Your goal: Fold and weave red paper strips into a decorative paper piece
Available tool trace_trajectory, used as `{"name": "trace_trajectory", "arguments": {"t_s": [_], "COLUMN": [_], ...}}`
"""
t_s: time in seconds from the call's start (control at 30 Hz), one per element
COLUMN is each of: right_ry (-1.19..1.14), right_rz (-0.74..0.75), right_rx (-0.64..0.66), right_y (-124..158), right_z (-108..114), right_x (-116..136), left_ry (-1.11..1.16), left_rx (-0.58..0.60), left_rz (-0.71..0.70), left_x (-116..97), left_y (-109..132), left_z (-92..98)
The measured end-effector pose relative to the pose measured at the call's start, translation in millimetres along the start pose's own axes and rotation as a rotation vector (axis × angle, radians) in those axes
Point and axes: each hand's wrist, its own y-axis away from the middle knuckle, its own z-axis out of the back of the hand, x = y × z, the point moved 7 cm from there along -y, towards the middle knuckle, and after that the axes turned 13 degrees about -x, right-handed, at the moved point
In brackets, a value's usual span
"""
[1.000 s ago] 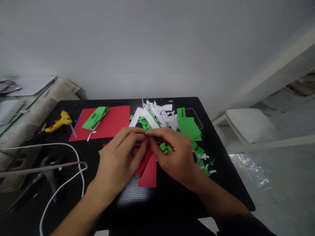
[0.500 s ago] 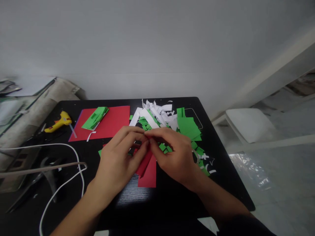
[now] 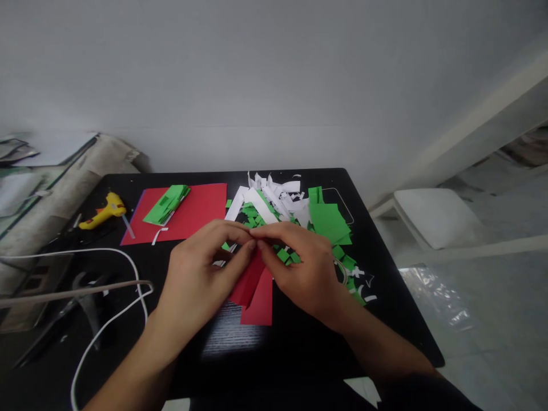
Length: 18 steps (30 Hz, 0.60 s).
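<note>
Between my two hands is a folded piece of red paper [image 3: 247,283], pinched near its upper end. My left hand [image 3: 205,271] grips it with thumb and fingertips from the left. From the other side, my right hand [image 3: 302,268] pinches it, with the fingertips of both hands touching or nearly so. The fingers hide the top of the fold. Under and beside it, another red paper piece [image 3: 262,305] lies on the black table. Just beyond my hands, green paper squares [image 3: 252,216] and white paper strips [image 3: 278,194] lie in a heap.
A yellow glue gun [image 3: 105,211] lies at the left, near a large red sheet [image 3: 205,208] bearing a stack of folded green paper [image 3: 166,204]. Larger green pieces [image 3: 329,222] lie right of the heap. A white cable [image 3: 135,265] loops across the left side. A white stool [image 3: 436,217] stands at right.
The fingers of my left hand have drawn closer together at the fold, and the folded red paper has tilted slightly to the left. My right hand stays nearly in place.
</note>
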Motion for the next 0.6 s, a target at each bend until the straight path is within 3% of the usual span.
{"name": "trace_trajectory", "arguments": {"t_s": [0.17, 0.33, 0.43, 0.6], "right_ry": [-0.001, -0.188, -0.29, -0.391], "right_rz": [-0.066, -0.381, -0.514, -0.61], "right_rx": [0.029, 0.003, 0.0, 0.032], "right_y": [1, -1, -4, -3], "right_z": [-1, -1, -1, -3], "right_x": [-6, -24, -32, -38], "left_ry": [0.056, 0.13, 0.135, 0.085], "left_rx": [0.009, 0.0, 0.051, 0.181], "left_rz": [0.075, 0.178, 0.044, -0.256], "left_x": [5, 13, 7, -9], "left_y": [-2, -5, -9, -10], "left_z": [0.3, 6.8, 11.3, 13.2]}}
